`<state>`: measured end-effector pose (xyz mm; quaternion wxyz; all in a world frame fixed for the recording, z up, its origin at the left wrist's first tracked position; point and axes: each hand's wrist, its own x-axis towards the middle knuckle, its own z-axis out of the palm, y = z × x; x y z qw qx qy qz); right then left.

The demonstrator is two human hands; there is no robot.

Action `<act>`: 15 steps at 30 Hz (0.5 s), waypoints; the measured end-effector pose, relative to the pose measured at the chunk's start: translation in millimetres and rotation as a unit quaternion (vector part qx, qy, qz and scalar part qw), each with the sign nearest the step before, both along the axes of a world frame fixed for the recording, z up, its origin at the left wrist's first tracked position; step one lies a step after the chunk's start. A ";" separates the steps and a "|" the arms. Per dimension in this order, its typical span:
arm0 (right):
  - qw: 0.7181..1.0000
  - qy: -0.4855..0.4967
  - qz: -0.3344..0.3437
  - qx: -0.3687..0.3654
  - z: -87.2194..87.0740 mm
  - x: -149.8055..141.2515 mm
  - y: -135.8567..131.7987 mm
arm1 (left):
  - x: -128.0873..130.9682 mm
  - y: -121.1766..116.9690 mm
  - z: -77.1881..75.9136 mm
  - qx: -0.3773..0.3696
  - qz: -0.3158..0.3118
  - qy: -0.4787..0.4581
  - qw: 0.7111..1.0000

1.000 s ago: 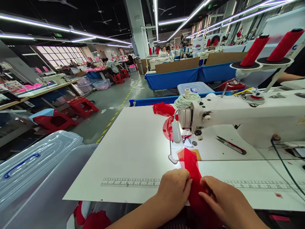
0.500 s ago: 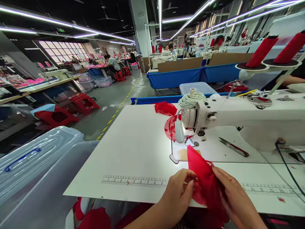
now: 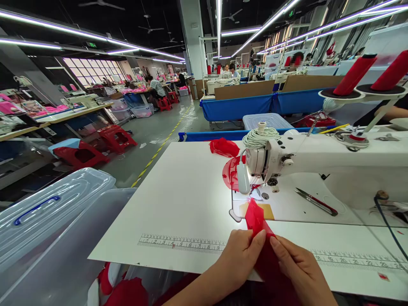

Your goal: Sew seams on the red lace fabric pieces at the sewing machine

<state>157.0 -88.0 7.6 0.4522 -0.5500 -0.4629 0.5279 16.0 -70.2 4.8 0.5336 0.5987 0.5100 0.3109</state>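
Observation:
A piece of sheer red fabric (image 3: 255, 216) is pinched between my two hands at the front edge of the white sewing table. My left hand (image 3: 244, 253) grips it with thumb against fingers. On its other side my right hand (image 3: 291, 261) holds the same fabric, thumb on top. The fabric's upper tip points at the needle area of the white sewing machine (image 3: 306, 153), and its lower part hangs over the table edge. More sheer red fabric (image 3: 230, 173) lies behind the presser foot, with a crumpled red piece (image 3: 224, 147) farther back.
Thread snips (image 3: 316, 201) lie on the machine bed to the right. A ruler scale (image 3: 181, 243) runs along the table's front. Beside the table's left edge stands a clear plastic bin (image 3: 95, 229) with a lid (image 3: 60, 204). Red thread cones (image 3: 355, 75) rise above the machine.
My hands have drawn closer together on the red fabric, the right one moving left. The fabric's spread tip is now narrower and gathered. The view has shifted slightly.

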 end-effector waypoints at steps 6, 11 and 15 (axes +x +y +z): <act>0.980 0.106 -0.155 -0.063 -17.5 16.4 13.0 | -10.1 1.7 -4.9 0.013 0.017 0.030 0.999; 0.951 0.203 -0.186 -0.140 -18.6 12.8 15.0 | -8.1 -3.4 -6.1 0.008 0.042 -0.014 0.999; 0.959 0.241 -0.062 -0.136 -13.5 15.9 9.7 | -3.5 -6.3 0.4 -0.051 0.014 -0.164 0.985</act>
